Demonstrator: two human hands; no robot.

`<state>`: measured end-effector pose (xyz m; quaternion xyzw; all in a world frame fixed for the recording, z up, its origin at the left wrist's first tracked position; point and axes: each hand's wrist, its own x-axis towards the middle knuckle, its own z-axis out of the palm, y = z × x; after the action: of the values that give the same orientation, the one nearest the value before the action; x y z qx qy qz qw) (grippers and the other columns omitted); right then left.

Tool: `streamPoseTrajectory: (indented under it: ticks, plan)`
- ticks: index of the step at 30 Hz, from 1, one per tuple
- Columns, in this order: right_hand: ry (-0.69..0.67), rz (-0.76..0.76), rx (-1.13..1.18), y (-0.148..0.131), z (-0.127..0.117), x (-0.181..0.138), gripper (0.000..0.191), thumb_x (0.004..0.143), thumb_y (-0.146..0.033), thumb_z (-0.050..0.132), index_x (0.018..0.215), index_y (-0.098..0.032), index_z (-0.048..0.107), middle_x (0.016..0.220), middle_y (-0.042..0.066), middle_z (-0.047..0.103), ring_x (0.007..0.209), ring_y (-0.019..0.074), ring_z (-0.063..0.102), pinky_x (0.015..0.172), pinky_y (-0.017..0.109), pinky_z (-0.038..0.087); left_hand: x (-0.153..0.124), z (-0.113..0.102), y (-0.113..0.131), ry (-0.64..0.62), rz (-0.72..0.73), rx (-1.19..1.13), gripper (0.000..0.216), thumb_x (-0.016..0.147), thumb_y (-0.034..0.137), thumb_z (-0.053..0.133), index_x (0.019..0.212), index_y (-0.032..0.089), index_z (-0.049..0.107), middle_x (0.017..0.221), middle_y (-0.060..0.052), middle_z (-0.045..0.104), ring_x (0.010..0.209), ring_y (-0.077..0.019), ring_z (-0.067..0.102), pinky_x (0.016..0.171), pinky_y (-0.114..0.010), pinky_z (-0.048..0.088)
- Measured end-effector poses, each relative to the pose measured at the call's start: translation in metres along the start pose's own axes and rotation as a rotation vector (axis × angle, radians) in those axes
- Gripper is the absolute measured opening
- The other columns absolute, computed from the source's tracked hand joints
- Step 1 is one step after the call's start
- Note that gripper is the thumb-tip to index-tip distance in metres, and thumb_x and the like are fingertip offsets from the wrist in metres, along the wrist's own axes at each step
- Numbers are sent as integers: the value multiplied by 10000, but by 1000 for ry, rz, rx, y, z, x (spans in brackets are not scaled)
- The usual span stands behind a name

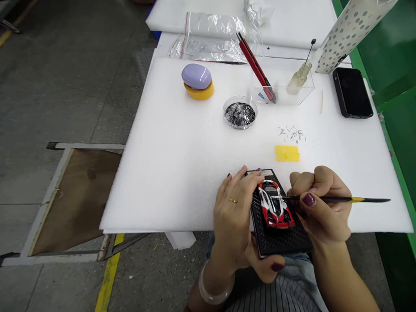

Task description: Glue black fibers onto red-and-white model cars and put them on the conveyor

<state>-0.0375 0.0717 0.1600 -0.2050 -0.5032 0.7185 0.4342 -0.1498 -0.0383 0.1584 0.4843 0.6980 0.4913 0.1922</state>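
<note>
A red, white and black model car sits on a black textured display base at the table's front edge. My left hand grips the base along its left side, fingers at the far edge and thumb at the near corner. Pinched between the thumb and fingers of my right hand is a thin black paintbrush with a yellow band. Its tip points left and lies over the car's roof area; whether it touches cannot be made out.
Beyond the car are yellow tape, scattered fine black bits and a round dish of black slivers. A clear box holds a red craft knife and a small bottle. A phone and purple-lidded container stand farther out.
</note>
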Motion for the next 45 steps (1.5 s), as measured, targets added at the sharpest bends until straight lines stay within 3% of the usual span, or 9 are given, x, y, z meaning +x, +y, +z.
streamPoseTrajectory:
  ticks: [13,24,27,29,32,35,39,45]
  plan:
    - [14,-25,16,2,-2,-2,173,853,-139,740,767,-217,612,598,-16,545,542,116,416,441,262,289,-1,3,-13,31,24,25,844,913,859,241,1313,202,589,1381,-106,684,1433,-323,514,1238,-481,290]
    - [22,-59,2,-2,0,0,185,854,-139,730,751,-211,595,580,-31,528,505,104,418,395,233,288,-1,-3,-1,-1,9,5,906,880,893,264,1349,177,560,1417,-133,645,1465,-342,464,1254,-510,268]
    - [92,-120,-95,-11,-9,8,199,851,-125,741,748,-206,592,578,-39,546,477,87,455,368,210,296,-2,1,-10,17,58,13,893,886,886,258,1349,188,566,1400,-123,661,1442,-346,495,1240,-510,292]
    - [164,-141,-214,-16,-20,17,218,829,-107,767,742,-206,593,606,-40,591,500,86,517,401,205,369,-3,4,-18,54,116,47,841,913,854,260,1344,203,572,1369,-110,686,1410,-339,535,1219,-496,321]
    - [214,-105,-428,-13,-36,32,237,801,-142,808,710,-204,598,655,-30,658,539,93,580,476,218,459,-4,7,-22,97,137,82,823,930,843,245,1343,211,573,1357,-102,694,1398,-323,549,1205,-467,334]
    - [227,-36,-580,-5,-45,40,258,771,-192,838,677,-200,598,650,-18,674,533,100,591,482,225,464,-4,3,-14,40,80,36,882,893,881,265,1356,192,564,1404,-119,658,1440,-336,498,1233,-483,298]
    - [254,-29,-606,1,-45,40,266,751,-183,838,667,-205,587,639,-21,666,531,102,586,480,229,458,-4,-5,-3,-19,24,10,901,881,886,285,1368,176,551,1433,-132,633,1469,-340,457,1257,-499,263]
    - [242,-22,-631,1,-44,39,251,762,-159,811,672,-212,582,665,-15,670,533,103,578,470,240,447,-3,-1,-10,24,61,40,866,897,870,268,1350,194,563,1400,-123,660,1445,-335,493,1235,-490,300]
